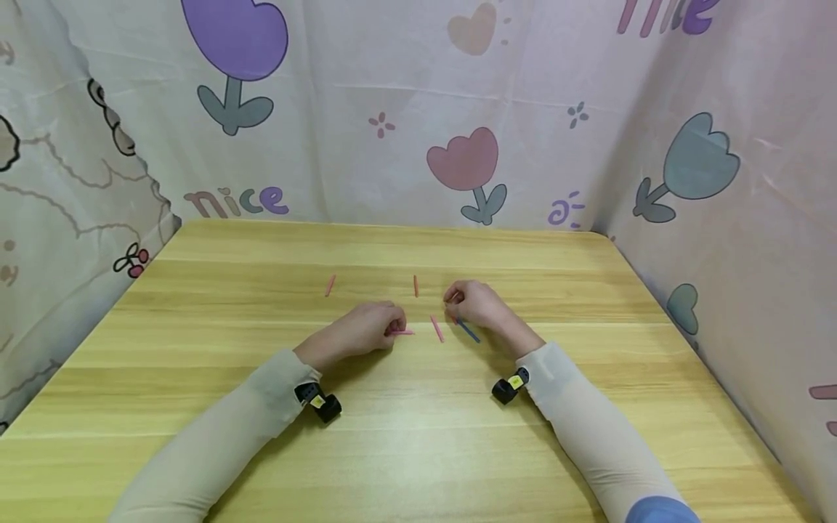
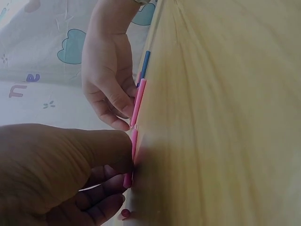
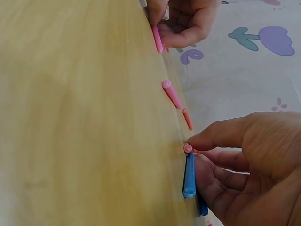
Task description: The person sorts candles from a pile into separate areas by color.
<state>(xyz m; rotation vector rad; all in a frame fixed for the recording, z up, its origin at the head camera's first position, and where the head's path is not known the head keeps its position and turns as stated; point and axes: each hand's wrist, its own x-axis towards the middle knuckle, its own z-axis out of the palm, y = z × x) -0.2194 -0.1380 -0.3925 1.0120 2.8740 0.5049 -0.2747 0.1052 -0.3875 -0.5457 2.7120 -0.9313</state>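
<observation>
Several short sticks lie on the wooden table (image 1: 418, 436). My left hand (image 1: 394, 327) rests on the table and pinches a pink stick (image 1: 403, 332) at one end; in the left wrist view that pink stick (image 2: 130, 157) sits under the fingertips (image 2: 117, 165). My right hand (image 1: 451, 299) is curled, thumb and forefinger closed on the tip of a small pink stick (image 3: 188, 149). A blue stick (image 3: 189, 176) lies against its fingers (image 3: 211, 181) and shows as the blue stick (image 1: 468, 330) in the head view. A loose pink stick (image 1: 437, 328) lies between the hands.
Two orange sticks (image 1: 330, 285) (image 1: 415, 285) lie farther back on the table. Printed cloth walls (image 1: 418, 109) close in the back and both sides. A wrist camera (image 1: 319, 402) sits on each sleeve.
</observation>
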